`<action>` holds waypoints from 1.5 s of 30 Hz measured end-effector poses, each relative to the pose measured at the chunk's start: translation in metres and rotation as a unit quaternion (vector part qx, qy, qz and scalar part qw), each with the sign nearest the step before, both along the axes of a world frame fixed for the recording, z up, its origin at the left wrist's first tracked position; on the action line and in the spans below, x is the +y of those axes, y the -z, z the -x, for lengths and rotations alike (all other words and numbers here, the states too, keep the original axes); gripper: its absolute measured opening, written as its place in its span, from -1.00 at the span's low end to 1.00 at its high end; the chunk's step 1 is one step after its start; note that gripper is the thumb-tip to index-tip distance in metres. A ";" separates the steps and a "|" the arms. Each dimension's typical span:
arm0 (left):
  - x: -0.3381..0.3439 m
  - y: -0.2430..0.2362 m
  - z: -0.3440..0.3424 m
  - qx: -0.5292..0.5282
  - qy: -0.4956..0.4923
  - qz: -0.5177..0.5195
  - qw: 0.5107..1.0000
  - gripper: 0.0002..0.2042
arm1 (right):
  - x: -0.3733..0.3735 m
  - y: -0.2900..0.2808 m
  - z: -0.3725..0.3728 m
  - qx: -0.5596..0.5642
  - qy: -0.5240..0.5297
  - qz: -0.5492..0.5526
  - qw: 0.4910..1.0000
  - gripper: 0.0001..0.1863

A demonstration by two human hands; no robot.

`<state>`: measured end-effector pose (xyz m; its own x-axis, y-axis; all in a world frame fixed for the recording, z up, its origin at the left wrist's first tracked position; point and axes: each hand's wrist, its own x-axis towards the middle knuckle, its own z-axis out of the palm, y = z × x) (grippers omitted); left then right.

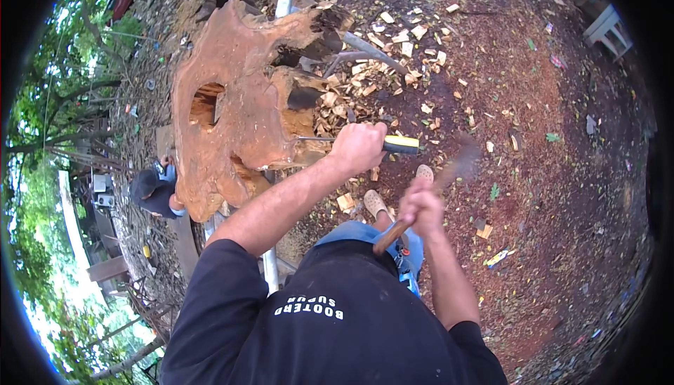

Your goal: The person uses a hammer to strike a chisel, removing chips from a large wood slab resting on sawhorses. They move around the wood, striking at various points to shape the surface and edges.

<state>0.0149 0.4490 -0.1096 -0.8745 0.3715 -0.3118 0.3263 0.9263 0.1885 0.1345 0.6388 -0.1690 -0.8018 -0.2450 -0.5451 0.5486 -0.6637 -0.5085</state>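
Gripping the hammer [393, 235] in the right hand [423, 207] and the chisel [402, 145] in the left hand [359, 148], steady the chisel against the wooden slab [242, 97] and strike squarely.

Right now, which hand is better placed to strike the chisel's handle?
Probably the right hand: it holds the hammer, while the left hand holds the chisel at the wood slab.

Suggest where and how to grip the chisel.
Probably the chisel handle, just left of its yellow-and-black butt, from the person's near side, like the left hand: the thin blade points left at the wood slab, and the butt juts right, free.
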 end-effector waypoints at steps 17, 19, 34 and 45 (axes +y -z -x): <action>0.011 -0.007 0.024 0.069 -0.112 -0.067 0.989 -0.75 | 0.052 -0.002 0.048 0.003 -0.105 -0.072 0.992 -0.91; 0.009 -0.011 0.029 0.067 -0.137 -0.067 0.986 -0.76 | 0.055 -0.005 0.056 -0.003 -0.121 -0.080 0.989 -0.91; 0.000 -0.016 0.056 0.064 -0.301 -0.038 0.951 -0.85 | 0.079 -0.045 0.187 0.045 -0.194 -0.051 0.979 -0.90; -0.006 -0.009 0.059 0.073 -0.355 -0.063 0.930 -0.83 | 0.046 -0.048 0.234 0.034 -0.376 -0.074 0.923 -0.94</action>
